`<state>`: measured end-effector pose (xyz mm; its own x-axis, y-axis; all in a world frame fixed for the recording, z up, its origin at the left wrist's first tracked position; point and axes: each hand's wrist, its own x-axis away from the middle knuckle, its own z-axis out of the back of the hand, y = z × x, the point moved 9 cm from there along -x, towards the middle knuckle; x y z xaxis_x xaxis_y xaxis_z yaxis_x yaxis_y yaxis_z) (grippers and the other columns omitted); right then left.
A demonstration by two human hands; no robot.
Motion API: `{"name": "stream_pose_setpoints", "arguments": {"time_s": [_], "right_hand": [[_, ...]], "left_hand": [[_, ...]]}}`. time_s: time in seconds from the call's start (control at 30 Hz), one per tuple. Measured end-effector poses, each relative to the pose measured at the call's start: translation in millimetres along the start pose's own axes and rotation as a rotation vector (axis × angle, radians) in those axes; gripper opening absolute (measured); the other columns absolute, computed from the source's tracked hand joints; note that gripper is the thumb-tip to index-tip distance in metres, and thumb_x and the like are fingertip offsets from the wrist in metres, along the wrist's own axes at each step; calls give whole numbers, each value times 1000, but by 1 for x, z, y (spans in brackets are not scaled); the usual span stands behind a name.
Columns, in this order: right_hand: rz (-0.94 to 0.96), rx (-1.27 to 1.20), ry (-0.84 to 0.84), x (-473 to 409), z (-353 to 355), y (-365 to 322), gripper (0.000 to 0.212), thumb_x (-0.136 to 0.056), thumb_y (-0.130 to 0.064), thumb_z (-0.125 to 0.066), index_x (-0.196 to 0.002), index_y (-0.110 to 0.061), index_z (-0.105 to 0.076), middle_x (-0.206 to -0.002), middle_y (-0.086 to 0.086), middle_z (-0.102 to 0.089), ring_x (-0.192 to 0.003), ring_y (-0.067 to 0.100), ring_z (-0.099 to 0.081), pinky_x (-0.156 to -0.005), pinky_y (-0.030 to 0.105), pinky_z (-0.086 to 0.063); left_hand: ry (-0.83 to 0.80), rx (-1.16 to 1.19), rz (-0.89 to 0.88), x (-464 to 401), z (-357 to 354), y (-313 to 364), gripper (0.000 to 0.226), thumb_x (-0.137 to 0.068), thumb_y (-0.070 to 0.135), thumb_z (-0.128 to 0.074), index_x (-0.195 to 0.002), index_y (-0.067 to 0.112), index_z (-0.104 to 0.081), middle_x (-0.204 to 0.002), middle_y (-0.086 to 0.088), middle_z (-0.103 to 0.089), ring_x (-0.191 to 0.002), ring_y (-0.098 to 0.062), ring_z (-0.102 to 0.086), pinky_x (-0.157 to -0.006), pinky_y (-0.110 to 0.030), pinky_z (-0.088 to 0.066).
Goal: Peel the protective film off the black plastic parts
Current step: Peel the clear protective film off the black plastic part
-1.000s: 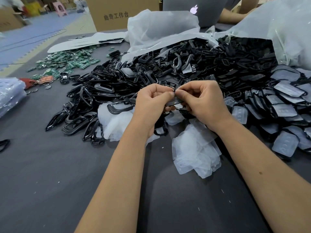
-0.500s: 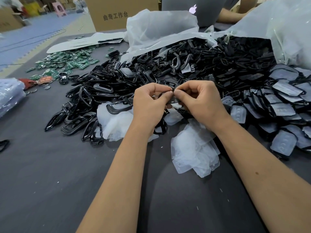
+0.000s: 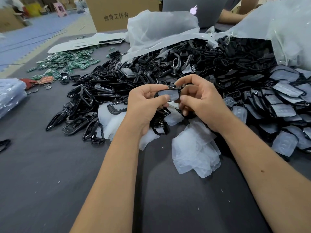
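Both hands, left (image 3: 144, 101) and right (image 3: 200, 101), pinch one filmed part (image 3: 169, 95) above the bench (image 3: 50, 182); shed film (image 3: 195, 155) lies near, bare frames (image 3: 94, 105) left, many filmed parts (image 3: 284, 98) right remain.

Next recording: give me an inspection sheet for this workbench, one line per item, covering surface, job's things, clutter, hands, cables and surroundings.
Surface: dark grey table, a few white specks.
Job's things: black part, film still covering it, held above a heap of black parts; filmed parts to the right; peeled film pile near the right forearm.
Clutter: green circuit boards, plastic bags, clear packets.
Hands: left hand grips the part; right hand pinches its right end.
Cables: nothing seen.
Surroundings: cardboard box, laptop, another person's arm.
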<state>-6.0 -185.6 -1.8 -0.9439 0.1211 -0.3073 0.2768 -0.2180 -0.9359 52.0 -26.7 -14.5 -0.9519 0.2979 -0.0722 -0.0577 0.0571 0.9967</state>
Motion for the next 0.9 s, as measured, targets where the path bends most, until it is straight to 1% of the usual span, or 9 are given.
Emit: {"name": "stream_pose_setpoints", "arguments": {"time_s": [0.1, 0.17, 0.3, 0.4, 0.47, 0.57, 0.63, 0.77, 0.9], "right_hand": [[146, 213, -3, 2, -5, -15, 46, -83, 2, -79, -121, -22, -70, -98, -3, -69, -80, 15, -69, -67, 22, -51], [246, 310, 41, 4, -7, -25, 36, -82, -5, -86, -114, -19, -77, -106, -5, -71, -87, 15, -70, -71, 13, -48], [353, 364, 133, 6, -6, -35, 17, -86, -9, -84, -103, -11, -82, -103, 2, -70, -95, 12, -68, -69, 5, -43], [216, 214, 242, 3, 3, -24, 9, -88, -12, -82, -97, -13, -82, -103, 3, -68, -93, 11, -65, -76, 17, -49], [92, 29, 311, 2, 10, -15, 3, -89, -11, -81, -92, -13, -80, -100, 6, -67, -84, 13, -63, -75, 28, -52], [-135, -269, 236, 0, 5, 4, 4, -92, -14, -77, -90, -13, -80, -91, 6, -71, -75, 13, -59, -66, 27, -50], [-268, -466, 132, 1, -6, 14, 10, -94, -14, -72, -90, -13, -81, -88, 5, -72, -74, 13, -58, -66, 28, -49], [-309, -613, 30, 1, -17, 16, 20, -98, -7, -63, -94, -12, -82, -91, 6, -76, -75, 11, -65, -70, 26, -53], [-284, -619, 57, 2, -15, 19, 17, -85, -6, -72, -99, -11, -81, -91, 7, -79, -77, 13, -69, -71, 25, -57]], "left_hand": [[2, 73, 46, -2, 2, -2, 25, -83, -9, -75, -98, 11, -77, -74, -7, -73, -60, -14, -64, -68, -28, -51], [-21, 140, 86, -1, -1, -4, 23, -85, -11, -71, -100, 6, -76, -72, -6, -73, -58, -12, -62, -63, -22, -50], [-35, 331, 185, 1, -7, -7, 11, -93, -4, -67, -100, -2, -75, -79, -8, -74, -63, -9, -65, -60, -13, -52], [-50, 504, 237, 1, -15, -8, 21, -98, 17, -69, -84, 6, -80, -84, -8, -73, -70, -12, -67, -65, -17, -57], [-52, 485, 196, 1, -19, -6, 20, -98, 15, -69, -83, 8, -81, -84, -8, -74, -73, -14, -69, -66, -18, -57], [-21, 392, 120, 2, -18, -4, 5, -95, 7, -70, -98, 5, -74, -86, -5, -74, -71, -13, -67, -65, -18, -54], [-4, 369, 123, 2, -15, -5, 2, -94, 9, -73, -93, 10, -74, -88, -5, -74, -72, -12, -66, -63, -18, -53], [14, 377, 172, 1, -13, -7, 4, -94, 12, -73, -90, 11, -73, -87, -7, -73, -66, -11, -62, -60, -20, -54], [28, 401, 185, -1, -12, -10, 6, -96, 10, -70, -92, 7, -73, -85, -8, -70, -67, -12, -59, -61, -19, -55]]}}
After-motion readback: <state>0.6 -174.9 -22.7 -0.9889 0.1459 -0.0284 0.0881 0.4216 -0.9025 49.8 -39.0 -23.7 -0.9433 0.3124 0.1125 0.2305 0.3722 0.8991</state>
